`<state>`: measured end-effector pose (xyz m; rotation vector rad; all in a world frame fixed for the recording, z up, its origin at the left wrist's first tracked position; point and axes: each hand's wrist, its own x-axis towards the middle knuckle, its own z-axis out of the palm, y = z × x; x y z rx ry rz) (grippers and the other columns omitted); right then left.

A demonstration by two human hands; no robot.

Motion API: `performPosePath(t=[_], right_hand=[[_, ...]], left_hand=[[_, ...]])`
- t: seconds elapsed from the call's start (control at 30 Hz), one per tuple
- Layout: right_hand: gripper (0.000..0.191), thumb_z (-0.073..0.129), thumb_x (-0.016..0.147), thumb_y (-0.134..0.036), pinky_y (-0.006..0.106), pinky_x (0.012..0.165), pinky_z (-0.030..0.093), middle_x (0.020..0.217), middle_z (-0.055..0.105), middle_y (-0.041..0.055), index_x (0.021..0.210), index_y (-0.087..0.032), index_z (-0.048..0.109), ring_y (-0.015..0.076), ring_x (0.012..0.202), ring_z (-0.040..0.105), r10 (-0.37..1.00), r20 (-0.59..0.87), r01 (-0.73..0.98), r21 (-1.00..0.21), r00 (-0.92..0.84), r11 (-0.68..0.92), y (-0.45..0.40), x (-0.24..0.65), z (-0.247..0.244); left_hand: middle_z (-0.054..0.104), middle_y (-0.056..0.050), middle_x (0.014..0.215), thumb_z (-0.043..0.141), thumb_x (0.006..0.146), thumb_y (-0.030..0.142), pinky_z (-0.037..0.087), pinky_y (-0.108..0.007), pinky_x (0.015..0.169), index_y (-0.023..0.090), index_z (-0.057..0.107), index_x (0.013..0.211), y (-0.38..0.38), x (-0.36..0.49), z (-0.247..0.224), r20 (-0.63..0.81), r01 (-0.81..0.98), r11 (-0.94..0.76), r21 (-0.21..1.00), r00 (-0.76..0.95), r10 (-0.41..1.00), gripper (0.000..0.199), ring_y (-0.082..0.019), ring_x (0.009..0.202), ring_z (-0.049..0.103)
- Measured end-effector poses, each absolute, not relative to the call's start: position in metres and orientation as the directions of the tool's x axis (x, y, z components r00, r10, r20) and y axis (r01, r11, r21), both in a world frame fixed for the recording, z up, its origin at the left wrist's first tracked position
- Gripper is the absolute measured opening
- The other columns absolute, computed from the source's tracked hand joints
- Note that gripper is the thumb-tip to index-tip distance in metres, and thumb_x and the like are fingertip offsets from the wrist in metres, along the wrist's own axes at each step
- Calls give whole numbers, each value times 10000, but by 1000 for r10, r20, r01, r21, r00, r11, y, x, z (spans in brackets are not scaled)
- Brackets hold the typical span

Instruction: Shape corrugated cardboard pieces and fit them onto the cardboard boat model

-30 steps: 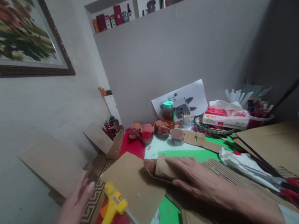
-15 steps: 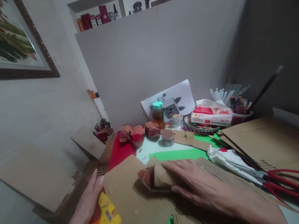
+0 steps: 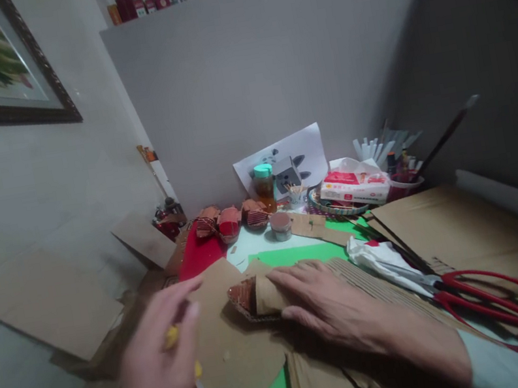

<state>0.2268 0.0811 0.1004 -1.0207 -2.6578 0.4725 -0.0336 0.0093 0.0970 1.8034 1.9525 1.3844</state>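
Observation:
My right hand (image 3: 318, 296) grips a small cardboard piece (image 3: 267, 295), fingers across its top and thumb along its near side. The piece has a pointed reddish-brown end and a curved tan strip over it. It rests on a flat cardboard sheet (image 3: 233, 350). My left hand (image 3: 161, 363), smeared by motion, is over a yellow hot glue gun (image 3: 171, 336), thumb and forefinger apart. Only bits of the gun show; the hand covers the rest.
Red-handled scissors (image 3: 499, 306) lie at right by a crumpled white tissue (image 3: 374, 261). Behind stand several small cardboard pieces (image 3: 229, 223), a small round tub (image 3: 281, 225), a jar with a turquoise lid (image 3: 265, 186) and a tissue pack (image 3: 354, 186). Cardboard sheets (image 3: 463, 226) lie right.
My left hand has moved from the cardboard sheet's left edge to over the glue gun, nearer the camera. My right hand keeps its hold. The view has tilted down slightly.

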Motion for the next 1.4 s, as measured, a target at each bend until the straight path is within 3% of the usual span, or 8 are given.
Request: performPosePath(t=[0.1, 0.17, 0.27, 0.47, 0.7, 1.03, 1.2, 1.4], right_hand=[[418, 386, 1073, -352, 515, 1072, 327, 1410, 570, 113, 1469, -224, 416, 290, 1214, 518, 674, 142, 588, -383, -725, 713, 85, 228, 92], [416, 370, 1077, -338, 507, 1059, 332, 1412, 573, 112, 1475, -226, 412, 283, 1193, 528, 671, 159, 584, -377, -724, 719, 86, 230, 88], [425, 356, 1077, -336, 507, 1037, 336, 1445, 552, 129, 1485, -228, 406, 292, 1201, 527, 664, 179, 574, -373, -726, 729, 87, 232, 86], [462, 345, 1085, -352, 493, 1039, 340, 1450, 548, 131, 1533, -241, 350, 284, 1217, 531, 642, 179, 547, -386, -746, 743, 89, 238, 88], [546, 449, 1042, -429, 539, 1042, 324, 1438, 537, 152, 1538, -226, 348, 328, 1233, 509, 628, 178, 534, -383, -758, 753, 94, 239, 84], [445, 522, 1006, -358, 418, 927, 394, 1195, 637, 109, 1428, -232, 469, 276, 1042, 558, 638, 202, 547, -367, -743, 753, 91, 240, 91], [460, 516, 1018, -458, 407, 915, 409, 1205, 648, 114, 1415, -227, 491, 276, 1029, 584, 622, 193, 531, -371, -759, 762, 98, 242, 87], [516, 534, 1019, -408, 436, 887, 437, 1227, 654, 138, 1494, -234, 432, 300, 1031, 604, 631, 186, 540, -372, -753, 755, 97, 239, 89]], left_hand=[[724, -14, 1227, 546, 864, 543, 507, -407, 969, 338, 695, 1177, 23, 1, 89, 290, 622, -133, 772, -158, 944, 403, -249, 1142, 648], [750, -29, 995, 567, 844, 539, 541, -402, 824, 311, 697, 1182, 30, 12, 83, 210, 596, -90, 798, -135, 968, 428, -255, 918, 683], [613, 8, 691, 595, 812, 510, 507, -398, 666, 285, 687, 1198, 36, 16, 75, 168, 603, -53, 796, -135, 976, 457, -244, 643, 580], [732, -56, 976, 583, 790, 435, 484, -440, 816, 244, 608, 1295, 42, 13, 64, 159, 598, -49, 800, -132, 978, 541, -255, 790, 629], [745, -48, 939, 581, 783, 428, 524, -388, 819, 244, 625, 1291, 44, 23, 63, 163, 573, -48, 818, -151, 975, 543, -228, 821, 686], [752, -39, 937, 591, 824, 459, 490, -392, 861, 256, 631, 1278, 42, 25, 63, 163, 565, -42, 824, -166, 973, 499, -235, 873, 692], [755, -37, 949, 581, 840, 467, 481, -392, 879, 245, 600, 1309, 45, 23, 57, 158, 545, -58, 837, -139, 978, 520, -241, 896, 697], [754, -37, 911, 585, 845, 486, 465, -424, 873, 238, 593, 1318, 46, 18, 53, 157, 569, -57, 820, -127, 979, 534, -265, 878, 691]])
